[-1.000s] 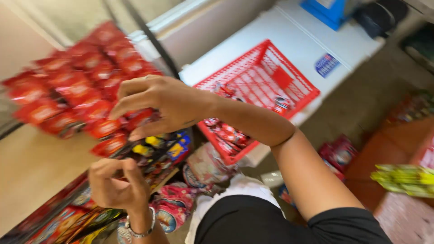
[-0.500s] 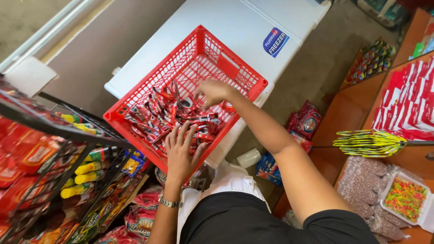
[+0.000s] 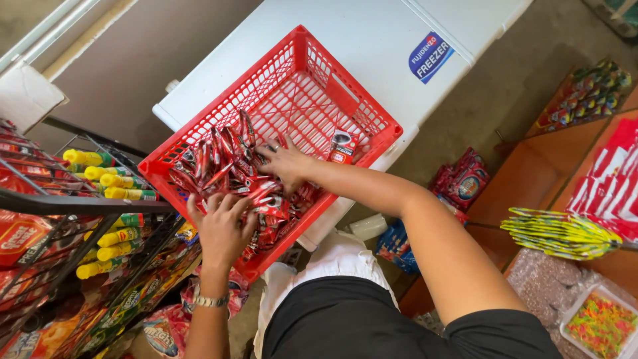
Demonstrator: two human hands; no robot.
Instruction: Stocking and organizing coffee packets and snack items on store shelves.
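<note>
Since the earlier frame, both hands have drawn closer together over the pile of red sachets (image 3: 229,174), and the left hand has slid from the pile's near edge toward its middle. Head view: the red basket (image 3: 318,58) sits on the white chest freezer (image 3: 372,33), which serves as the worktop; all positions below are given relative to the basket. The sachets lie heaped in the basket's near left corner, most with their long axes running toward the far rim. The left hand (image 3: 221,229) rests on the near side of the pile, fingers (image 3: 211,203) spread and partly curled into the sachets, gripping nothing visibly. The right hand (image 3: 284,163) lies on the pile's right side, fingers loosely bent and pressing on the packets; whether it holds one cannot be determined. A single small carton (image 3: 342,145) stands apart, just beyond the right hand. Left of the basket stands a wire rack (image 3: 66,203) with yellow tubes (image 3: 106,176).
</note>
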